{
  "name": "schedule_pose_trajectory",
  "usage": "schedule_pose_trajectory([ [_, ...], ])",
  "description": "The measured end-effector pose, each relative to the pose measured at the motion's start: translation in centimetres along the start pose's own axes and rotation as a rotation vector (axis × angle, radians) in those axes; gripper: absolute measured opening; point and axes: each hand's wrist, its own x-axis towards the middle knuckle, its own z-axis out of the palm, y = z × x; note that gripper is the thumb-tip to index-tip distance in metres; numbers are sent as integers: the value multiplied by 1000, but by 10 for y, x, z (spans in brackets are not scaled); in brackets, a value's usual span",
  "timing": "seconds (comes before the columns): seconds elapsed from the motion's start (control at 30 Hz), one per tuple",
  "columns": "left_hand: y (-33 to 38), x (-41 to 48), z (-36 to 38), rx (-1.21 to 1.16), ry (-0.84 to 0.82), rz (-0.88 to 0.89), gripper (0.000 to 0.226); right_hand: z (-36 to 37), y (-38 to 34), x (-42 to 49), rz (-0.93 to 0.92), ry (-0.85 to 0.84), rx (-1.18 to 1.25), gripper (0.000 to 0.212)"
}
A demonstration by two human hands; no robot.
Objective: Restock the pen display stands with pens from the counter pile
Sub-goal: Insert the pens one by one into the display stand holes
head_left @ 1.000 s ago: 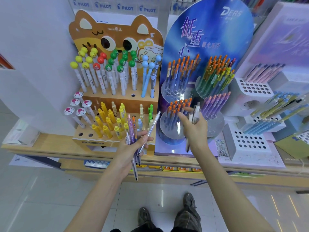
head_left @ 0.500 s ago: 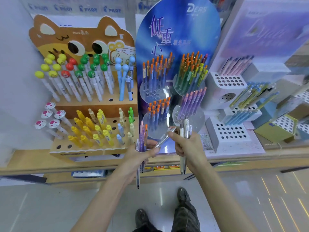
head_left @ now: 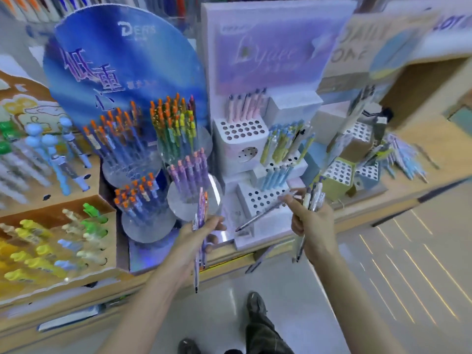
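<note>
the left hand [head_left: 196,235] is curled round a small bunch of purple pens [head_left: 201,208]. they stand upright, their tips hanging down past the front edge of the counter [head_left: 439,149], just in front of the blue stand [head_left: 122,67].

the right hand [head_left: 315,226] grips a bundle of clear pens [head_left: 315,198] in its curled fingers. its thumb and forefinger pinch one more clear pen [head_left: 265,212], which slants down to the left with its tip over the base of the white stand [head_left: 240,149] with rows of holes. that stand sits at the front edge of the counter, just right of the blue one.

a loose pile of pens [head_left: 401,154] lies toward the right end of the counter. a brown cardboard stand [head_left: 51,208] with yellow and green pens fills the left end. motion blur hides finer detail.
</note>
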Motion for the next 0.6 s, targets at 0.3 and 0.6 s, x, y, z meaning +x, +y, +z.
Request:
schedule_pose_trajectory([
  [0.3,-3,48,123,-15,-82,25,9,-129,-33,90,-162,350,-189,31],
  [0.6,-1,81,181,9,-106,34,19,-157,-49,179,-328,269,-390,13],
])
